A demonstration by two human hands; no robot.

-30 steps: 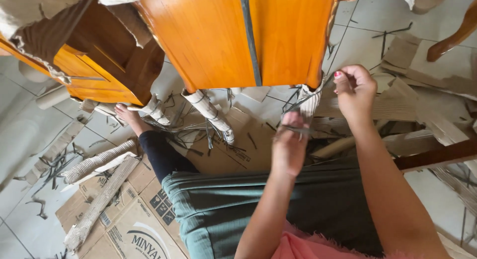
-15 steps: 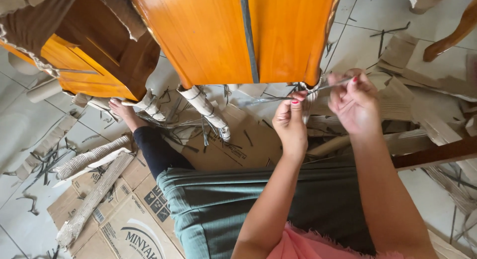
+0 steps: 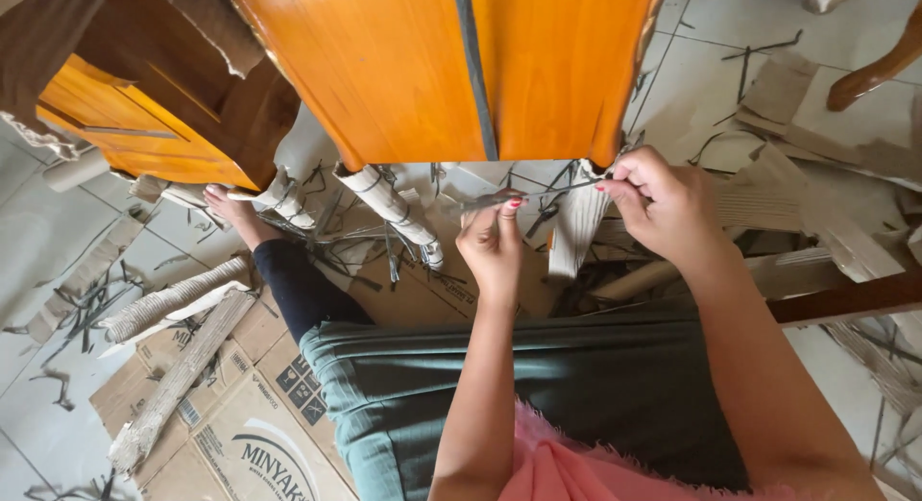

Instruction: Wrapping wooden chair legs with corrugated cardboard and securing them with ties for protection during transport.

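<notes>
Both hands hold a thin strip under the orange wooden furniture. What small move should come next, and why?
Probably pull the thin strip taut: it sags a little between the left hand and the right hand, both pinching it just below the wooden panel.

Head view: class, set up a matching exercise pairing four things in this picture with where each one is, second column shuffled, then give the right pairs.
Things:
1. thin strip
2. orange wooden furniture
3. flattened cardboard box
4. paper-wrapped furniture leg

Places:
A. flat on the tiled floor, lower left
B. stretched between the left hand and right hand
C. fills the top of the picture
D. sticks down below the orange wood, left of the left hand

Pairs: 1-B, 2-C, 3-A, 4-D
</notes>
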